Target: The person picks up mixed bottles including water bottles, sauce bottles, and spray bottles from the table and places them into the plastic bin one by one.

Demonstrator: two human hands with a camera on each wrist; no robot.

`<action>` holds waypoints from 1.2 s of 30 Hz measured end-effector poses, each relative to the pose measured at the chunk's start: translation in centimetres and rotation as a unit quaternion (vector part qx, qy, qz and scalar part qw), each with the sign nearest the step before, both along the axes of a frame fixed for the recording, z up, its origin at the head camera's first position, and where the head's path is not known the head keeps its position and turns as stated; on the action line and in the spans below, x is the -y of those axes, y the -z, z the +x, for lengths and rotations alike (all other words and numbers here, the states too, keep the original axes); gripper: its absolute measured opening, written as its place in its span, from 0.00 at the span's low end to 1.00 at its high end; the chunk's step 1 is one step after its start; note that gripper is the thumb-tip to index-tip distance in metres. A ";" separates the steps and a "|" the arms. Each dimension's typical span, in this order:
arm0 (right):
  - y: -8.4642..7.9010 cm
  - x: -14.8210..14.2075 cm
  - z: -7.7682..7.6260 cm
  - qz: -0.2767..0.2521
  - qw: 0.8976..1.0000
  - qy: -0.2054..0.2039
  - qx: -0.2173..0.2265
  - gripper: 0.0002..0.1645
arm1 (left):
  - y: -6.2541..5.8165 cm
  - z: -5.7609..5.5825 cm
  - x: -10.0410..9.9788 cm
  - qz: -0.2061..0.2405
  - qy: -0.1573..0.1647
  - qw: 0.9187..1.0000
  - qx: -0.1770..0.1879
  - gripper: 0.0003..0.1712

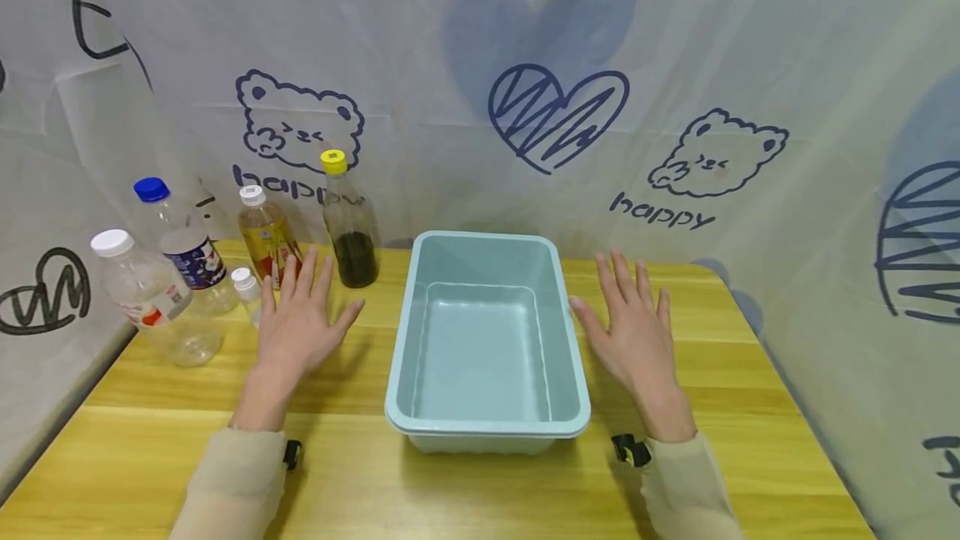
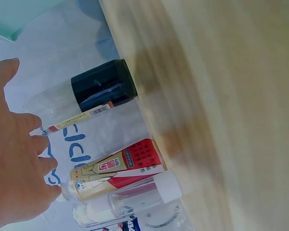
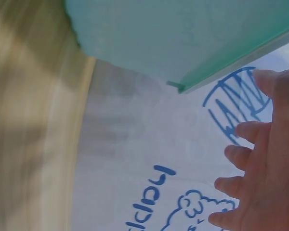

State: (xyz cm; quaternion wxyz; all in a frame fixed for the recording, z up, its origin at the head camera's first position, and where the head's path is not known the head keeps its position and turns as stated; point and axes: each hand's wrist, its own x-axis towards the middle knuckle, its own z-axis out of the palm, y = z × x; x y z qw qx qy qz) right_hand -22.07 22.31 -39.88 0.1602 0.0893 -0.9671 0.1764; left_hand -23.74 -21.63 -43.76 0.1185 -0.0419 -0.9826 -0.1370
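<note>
A pale blue-green plastic basin (image 1: 487, 423) stands on the table, with nothing inside it. My left hand (image 1: 296, 327), fingers spread, hovers left of the basin near the bottles and holds nothing. My right hand (image 1: 633, 336) is spread out beside the basin's right rim, its thumb tip close to that rim. Beyond the left fingers stand a yellow-capped bottle of dark liquid (image 1: 356, 257) and a white-capped bottle of amber drink (image 1: 268, 236). The left hand partly hides a small clear bottle with a white top (image 1: 246, 283).
At the left stand a blue-capped clear bottle (image 1: 197, 261) and a wide clear bottle with a white cap (image 1: 161, 298). A printed cloth (image 1: 420, 148) hangs behind and beside the wooden table (image 1: 345, 473).
</note>
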 end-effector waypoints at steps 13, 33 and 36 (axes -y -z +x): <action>-1.6 2.0 1.1 0.023 0.998 -0.033 0.041 0.51 | -2.0 -1.6 0.1 0.014 -0.005 1.000 -0.011 0.54; -1.5 2.0 1.4 0.029 0.991 -0.071 0.106 0.44 | -4.4 -5.7 0.8 0.124 -0.006 0.991 -0.053 0.49; -1.4 1.8 1.4 0.026 0.991 -0.074 0.108 0.43 | -4.5 -6.4 0.6 0.149 0.002 0.987 -0.057 0.48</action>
